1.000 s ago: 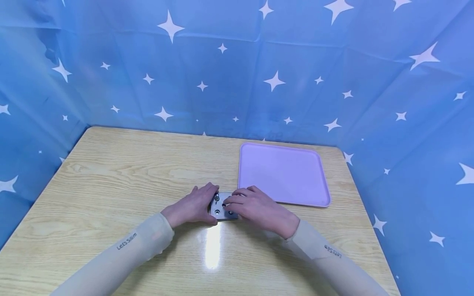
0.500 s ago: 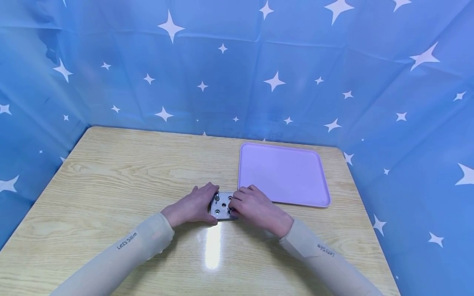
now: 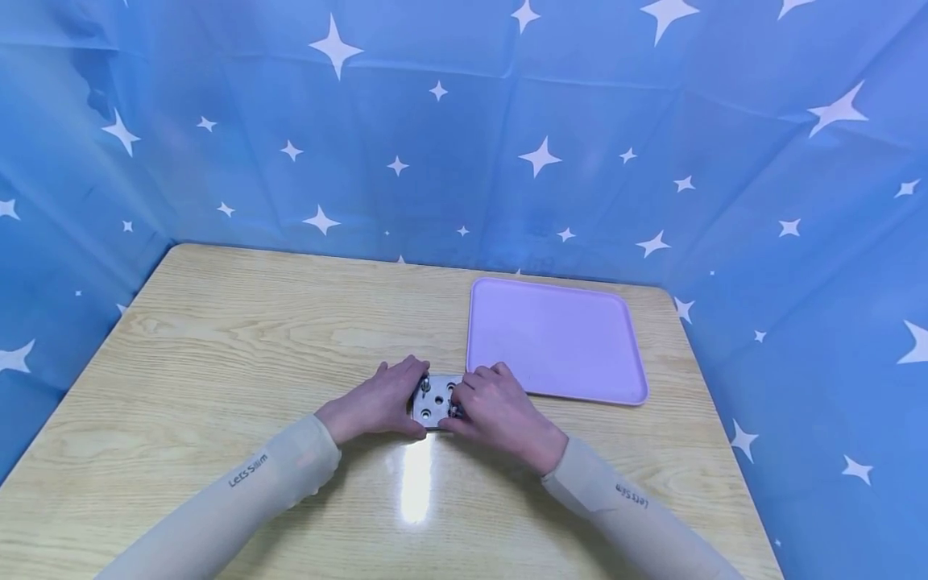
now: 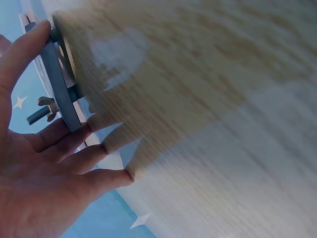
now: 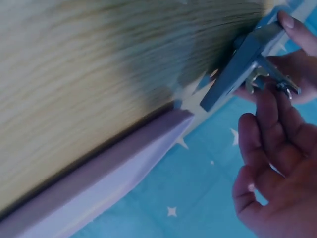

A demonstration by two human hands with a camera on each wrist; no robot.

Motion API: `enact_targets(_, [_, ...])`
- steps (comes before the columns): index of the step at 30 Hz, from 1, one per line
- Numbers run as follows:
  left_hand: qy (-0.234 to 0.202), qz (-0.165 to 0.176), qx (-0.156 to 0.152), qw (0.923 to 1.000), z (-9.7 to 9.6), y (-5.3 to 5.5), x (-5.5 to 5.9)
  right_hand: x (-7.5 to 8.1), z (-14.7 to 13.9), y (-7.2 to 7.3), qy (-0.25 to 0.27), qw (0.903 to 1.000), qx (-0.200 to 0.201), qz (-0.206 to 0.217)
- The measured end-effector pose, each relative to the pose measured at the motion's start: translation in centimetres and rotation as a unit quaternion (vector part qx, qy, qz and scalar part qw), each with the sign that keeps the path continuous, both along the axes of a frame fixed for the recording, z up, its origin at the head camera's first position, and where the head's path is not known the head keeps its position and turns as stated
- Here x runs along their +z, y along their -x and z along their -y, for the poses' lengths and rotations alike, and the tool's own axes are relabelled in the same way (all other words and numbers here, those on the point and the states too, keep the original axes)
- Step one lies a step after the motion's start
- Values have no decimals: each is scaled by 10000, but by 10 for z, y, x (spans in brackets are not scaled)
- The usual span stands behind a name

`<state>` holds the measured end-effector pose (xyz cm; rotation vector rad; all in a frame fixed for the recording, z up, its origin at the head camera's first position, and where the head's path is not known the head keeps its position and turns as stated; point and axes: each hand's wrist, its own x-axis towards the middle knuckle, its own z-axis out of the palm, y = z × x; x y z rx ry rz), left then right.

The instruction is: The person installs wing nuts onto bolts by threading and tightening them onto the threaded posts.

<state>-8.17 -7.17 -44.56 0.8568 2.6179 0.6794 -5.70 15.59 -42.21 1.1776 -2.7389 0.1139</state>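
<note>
Gripping the metal plate [image 3: 439,413] from nine o'clock, the left hand [image 3: 380,403] spans its edge with thumb and fingers; the right hand [image 3: 502,409] pinches a wing nut at the plate's four o'clock. A bolt [image 3: 425,386] stands at eleven. The lilac tray [image 3: 554,342] lies toward two o'clock on the wood-grain table [image 3: 254,322].

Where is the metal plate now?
In the head view, the metal plate is below the picture's centre, slightly left, between the left hand and right hand, with the purple tray beyond it to the right.
</note>
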Motion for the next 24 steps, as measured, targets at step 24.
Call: enact_targets(24, [-101,79,28,9999,-1,0,0,12,-13,7,-573,9897,1294,-198])
